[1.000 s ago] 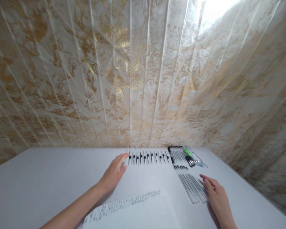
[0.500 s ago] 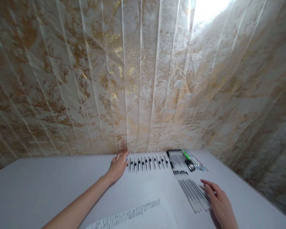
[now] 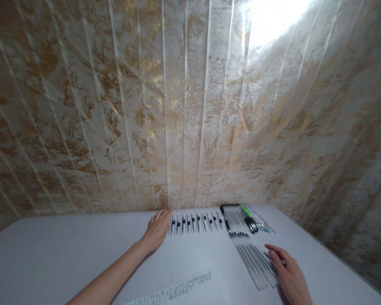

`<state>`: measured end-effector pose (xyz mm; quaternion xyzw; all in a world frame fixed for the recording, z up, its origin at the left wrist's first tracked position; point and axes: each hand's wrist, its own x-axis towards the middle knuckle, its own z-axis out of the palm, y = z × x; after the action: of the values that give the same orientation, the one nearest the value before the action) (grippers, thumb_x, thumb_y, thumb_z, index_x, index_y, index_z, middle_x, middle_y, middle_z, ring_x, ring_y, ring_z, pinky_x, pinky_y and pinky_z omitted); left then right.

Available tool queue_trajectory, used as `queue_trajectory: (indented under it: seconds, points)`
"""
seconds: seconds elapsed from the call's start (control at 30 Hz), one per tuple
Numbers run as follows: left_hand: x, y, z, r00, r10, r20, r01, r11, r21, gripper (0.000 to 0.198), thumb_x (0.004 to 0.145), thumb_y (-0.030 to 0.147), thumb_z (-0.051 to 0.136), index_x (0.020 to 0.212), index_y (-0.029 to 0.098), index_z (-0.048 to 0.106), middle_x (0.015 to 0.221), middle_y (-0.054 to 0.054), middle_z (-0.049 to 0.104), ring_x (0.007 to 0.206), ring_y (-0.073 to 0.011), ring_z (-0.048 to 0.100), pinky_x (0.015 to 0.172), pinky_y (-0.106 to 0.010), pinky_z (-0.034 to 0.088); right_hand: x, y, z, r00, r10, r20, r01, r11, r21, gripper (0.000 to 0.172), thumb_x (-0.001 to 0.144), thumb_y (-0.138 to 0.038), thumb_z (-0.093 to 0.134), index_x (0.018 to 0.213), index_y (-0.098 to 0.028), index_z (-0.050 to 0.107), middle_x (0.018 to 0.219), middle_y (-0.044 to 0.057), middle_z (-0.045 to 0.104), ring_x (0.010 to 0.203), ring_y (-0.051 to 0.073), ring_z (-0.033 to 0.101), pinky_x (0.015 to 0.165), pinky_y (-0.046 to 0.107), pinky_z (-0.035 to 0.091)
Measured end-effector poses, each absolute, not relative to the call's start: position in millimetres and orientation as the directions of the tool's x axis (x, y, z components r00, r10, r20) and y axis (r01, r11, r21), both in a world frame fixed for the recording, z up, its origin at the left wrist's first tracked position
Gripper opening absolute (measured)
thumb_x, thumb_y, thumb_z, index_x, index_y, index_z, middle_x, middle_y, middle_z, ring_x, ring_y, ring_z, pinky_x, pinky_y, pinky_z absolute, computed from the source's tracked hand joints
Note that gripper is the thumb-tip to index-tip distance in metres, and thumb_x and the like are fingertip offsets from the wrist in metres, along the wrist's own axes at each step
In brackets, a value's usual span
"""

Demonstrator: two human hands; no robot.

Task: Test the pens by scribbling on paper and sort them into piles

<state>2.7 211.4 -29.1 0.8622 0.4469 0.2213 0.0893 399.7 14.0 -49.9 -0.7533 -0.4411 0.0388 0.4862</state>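
A row of clear-barrelled pens with black clips (image 3: 193, 223) lies along the back of the white table. My left hand (image 3: 158, 228) rests at the row's left end, fingers stretched forward and the thumb side against the end pen. Nearer to me on the right is a slanted group of long clear pens with black tips (image 3: 252, 260). Just right of that group is my right hand (image 3: 288, 271), index finger extended and thumb apart, with nothing visible in it. Its outer fingers are partly hidden.
Behind the slanted group, several black-ended pens (image 3: 236, 218) lie beside a green pen (image 3: 246, 211) and pale coloured ones. A sheet with handwriting (image 3: 180, 290) lies at the front. A patterned gold and silver curtain (image 3: 190, 127) rises at the table's back edge.
The view has tilted up slightly, so the table and pens appear lower. Both hands stay in nearly the same places beside the pens.
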Motion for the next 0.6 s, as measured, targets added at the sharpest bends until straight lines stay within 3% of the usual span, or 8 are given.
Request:
queue_trajectory:
  seconds: [0.2,0.37,0.6]
  points:
    - [-12,187,-41,0.522,0.808,0.272,0.717,-0.589,0.373,0.044,0.096,0.016,0.031,0.137,0.015,0.047,0.143,-0.014,0.049,0.135,-0.0294,0.038,0.111,-0.051,0.031,399,15,-48,0.597,0.707,0.378,0.635,-0.129,-0.762,0.043,0.076,-0.052,0.049,0.088,-0.019,0.075,0.092,0.012,0.075,0.086,0.029,0.069,0.076,0.037,0.053]
    - [-35,144,-36,0.579,0.767,0.275,0.645,-0.638,0.421,0.046,0.095,0.016,0.032,0.138,0.016,0.048,0.144,-0.012,0.049,0.135,-0.0274,0.04,0.111,-0.051,0.033,400,14,-48,0.597,0.713,0.368,0.615,-0.111,-0.781,0.042,0.073,-0.051,0.051,0.085,-0.019,0.075,0.09,0.012,0.075,0.083,0.029,0.07,0.073,0.036,0.054]
    - [-51,108,-17,0.664,0.694,0.277,0.513,-0.693,0.507,0.047,0.084,0.001,0.04,0.113,0.028,0.065,0.122,0.0,0.068,0.117,-0.0159,0.059,0.104,-0.032,0.044,372,12,-22,0.544,0.725,0.421,0.658,-0.057,-0.751,0.043,0.075,-0.053,0.048,0.089,-0.02,0.072,0.097,0.013,0.073,0.088,0.029,0.067,0.072,0.037,0.053]
